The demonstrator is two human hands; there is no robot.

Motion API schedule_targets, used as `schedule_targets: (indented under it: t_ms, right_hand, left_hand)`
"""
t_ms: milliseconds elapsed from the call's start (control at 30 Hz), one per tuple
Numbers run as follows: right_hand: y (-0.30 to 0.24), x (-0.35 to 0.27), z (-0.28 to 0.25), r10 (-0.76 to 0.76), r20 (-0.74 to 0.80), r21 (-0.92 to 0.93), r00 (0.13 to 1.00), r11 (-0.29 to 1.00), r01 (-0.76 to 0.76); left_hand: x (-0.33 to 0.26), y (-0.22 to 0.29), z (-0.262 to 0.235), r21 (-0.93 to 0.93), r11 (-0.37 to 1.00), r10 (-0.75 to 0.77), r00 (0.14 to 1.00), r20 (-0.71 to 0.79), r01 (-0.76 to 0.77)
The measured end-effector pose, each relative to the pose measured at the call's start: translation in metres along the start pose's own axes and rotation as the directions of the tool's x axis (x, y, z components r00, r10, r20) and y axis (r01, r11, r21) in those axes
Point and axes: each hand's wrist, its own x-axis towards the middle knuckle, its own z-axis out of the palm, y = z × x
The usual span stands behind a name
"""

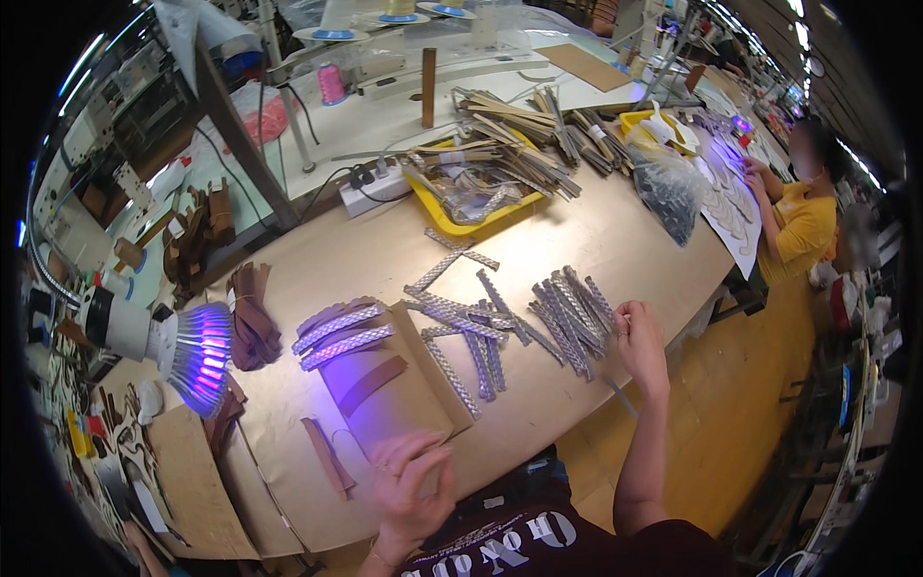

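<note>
Two braided strips (348, 347) lie on brown board (399, 413) toward near bench (606, 236) edge; many loose strips (565, 322) lie off board, so work looks early; right hand (640, 341) curled beside them, grip unclear; left hand (411, 479) loosely uncurled over near edge, seemingly bare

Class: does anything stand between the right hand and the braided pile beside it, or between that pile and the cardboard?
Nothing visible stands between the right hand and the braided pile; whether they touch is unclear. Between pile and cardboard, loose braided strips lie scattered, some crossing.
</note>
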Motion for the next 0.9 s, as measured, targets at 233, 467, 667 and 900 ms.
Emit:
schedule_targets:
  t_ms: [233,467,667,900]
  right_hand:
    - [-0.032,0.004,-0.010,0.178,0.295,0.240,0.939,0.937,-0.253]
    - [-0.022,0.000,0.002,0.020,0.372,0.170,0.928,0.981,-0.089]
    - [-0.040,0.006,0.001,0.175,0.439,0.097,0.881,0.966,-0.240]
    - [-0.037,0.010,0.006,0.182,0.456,-0.074,0.871,0.983,-0.167]
  left_hand:
    - [-0.101,-0.066,-0.050,-0.668,0.253,-0.026,0.695,0.718,0.699]
    - [-0.355,-0.145,-0.060,-0.184,-0.237,-0.777,-0.072,0.626,0.954]
    - [-0.389,-0.147,-0.026,-0.162,-0.387,-0.838,-0.273,0.473,0.908]
    - [-0.368,-0.153,-0.017,-0.181,-0.371,-0.849,-0.254,0.463,0.911]
